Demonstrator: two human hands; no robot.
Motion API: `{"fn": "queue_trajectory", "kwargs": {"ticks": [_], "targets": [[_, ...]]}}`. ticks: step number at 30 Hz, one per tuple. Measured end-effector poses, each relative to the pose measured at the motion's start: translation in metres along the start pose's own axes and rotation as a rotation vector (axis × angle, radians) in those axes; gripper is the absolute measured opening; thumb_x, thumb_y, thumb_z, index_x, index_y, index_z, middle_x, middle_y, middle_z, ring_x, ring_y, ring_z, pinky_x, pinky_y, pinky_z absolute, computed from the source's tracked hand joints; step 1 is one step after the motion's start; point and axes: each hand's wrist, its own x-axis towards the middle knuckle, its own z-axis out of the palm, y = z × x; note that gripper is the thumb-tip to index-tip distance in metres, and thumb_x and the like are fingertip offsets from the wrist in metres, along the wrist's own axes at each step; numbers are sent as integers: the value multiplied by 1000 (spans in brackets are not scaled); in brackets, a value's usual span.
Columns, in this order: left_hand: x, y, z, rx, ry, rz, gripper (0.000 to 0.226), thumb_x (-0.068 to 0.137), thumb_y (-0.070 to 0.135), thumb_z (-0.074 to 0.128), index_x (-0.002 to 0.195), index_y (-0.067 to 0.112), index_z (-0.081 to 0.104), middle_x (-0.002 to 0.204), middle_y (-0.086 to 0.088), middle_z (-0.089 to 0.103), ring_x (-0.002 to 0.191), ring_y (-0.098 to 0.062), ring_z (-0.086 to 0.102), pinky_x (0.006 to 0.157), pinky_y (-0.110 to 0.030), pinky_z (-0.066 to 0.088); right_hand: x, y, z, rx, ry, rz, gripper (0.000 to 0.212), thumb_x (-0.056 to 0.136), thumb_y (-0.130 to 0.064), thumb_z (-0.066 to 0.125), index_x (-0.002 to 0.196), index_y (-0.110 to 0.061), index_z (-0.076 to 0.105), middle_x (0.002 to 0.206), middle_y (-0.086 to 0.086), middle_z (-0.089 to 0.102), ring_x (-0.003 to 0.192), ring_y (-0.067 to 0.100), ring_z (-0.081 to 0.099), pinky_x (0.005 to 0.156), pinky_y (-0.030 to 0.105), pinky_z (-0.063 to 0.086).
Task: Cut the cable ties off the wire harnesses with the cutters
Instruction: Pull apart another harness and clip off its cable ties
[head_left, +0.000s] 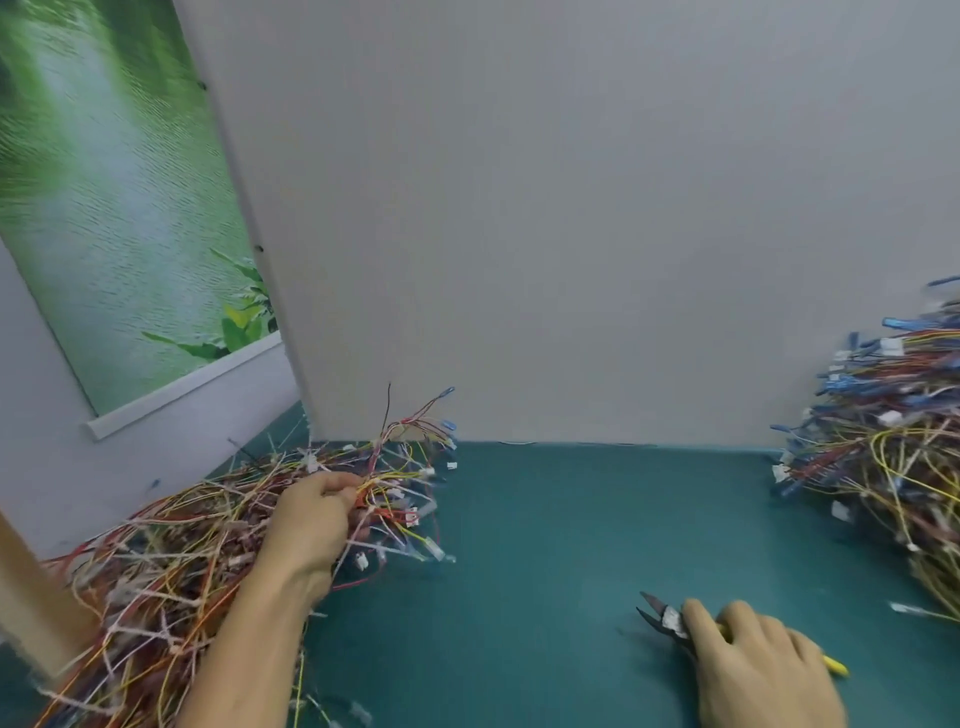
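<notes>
The left hand grips a wire harness at the far end of the left pile. Its red, yellow and white strands fan out past the fingertips, blurred. Near right, the right hand curls over the cutters on the green table. The dark blades are parted and the yellow handles are mostly hidden.

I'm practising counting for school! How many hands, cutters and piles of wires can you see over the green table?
Hands: 2 (left hand gripping wires of the left pile, right hand on the cutters)
Cutters: 1
Piles of wires: 2 (left pile, right pile)
Total: 5
</notes>
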Motion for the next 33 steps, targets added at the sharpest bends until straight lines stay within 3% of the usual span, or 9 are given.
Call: {"fn": "queue_trajectory", "kwargs": {"ticks": [6,10,13,15,18,22,25,28,33], "targets": [[-33,29,28,-236,-82,205,15,88,-2,61,86,11,66,61,6,66,51,-6,55,53,-22,49,8,-3,13,0,211,-18,39,62,-10,27,63,1,65,55,17,46,43,34,50,48,43,47],[-58,37,54,-388,-114,326,22,85,-7,62,83,14,67,67,5,70,56,-5,60,54,-15,51,7,0,15,-13,269,9,36,63,-11,31,62,3,64,54,17,48,44,36,51,47,43,48],[-73,35,70,-389,-161,404,27,83,-10,62,80,17,68,73,2,72,62,-6,63,58,-15,52,17,0,-3,23,186,8,22,82,-8,40,79,-6,63,72,10,56,67,39,59,60,42,49],[-84,30,81,-371,-203,428,29,83,-10,63,77,17,69,74,0,72,63,-7,64,60,-16,52,24,2,-14,334,68,147,20,100,-28,44,86,-18,55,79,-1,57,86,32,58,70,37,44],[-97,25,93,-342,-253,495,32,82,-10,64,79,21,72,76,0,72,67,-8,65,64,-17,52,28,8,-34,1086,124,308,21,88,-29,68,72,-16,64,48,-4,51,55,25,48,58,34,36],[-102,20,99,-340,-294,564,37,81,-11,65,83,25,72,79,0,72,69,-8,65,69,-17,52,39,-1,-56,1798,-48,412,26,76,-24,71,94,-5,67,58,7,60,41,16,42,45,30,37],[-106,10,104,-291,-336,623,32,79,0,68,81,32,72,81,2,71,73,-11,65,72,-21,53,40,-13,-62,1908,-167,457,42,65,-23,72,100,-2,62,79,10,71,40,16,46,38,25,40],[-111,-1,110,-219,-419,680,28,78,4,66,82,32,70,83,3,70,77,-14,66,75,-24,54,38,-18,-61,1934,-198,464,47,62,-20,74,103,-1,62,88,18,61,44,15,46,38,24,40],[-120,-10,120,-102,-503,772,26,80,-1,66,85,24,69,84,9,69,81,-11,67,76,-21,51,36,-13,-57,1841,-257,383,14,67,-20,76,68,-8,70,66,16,51,44,16,42,42,27,37]]}}
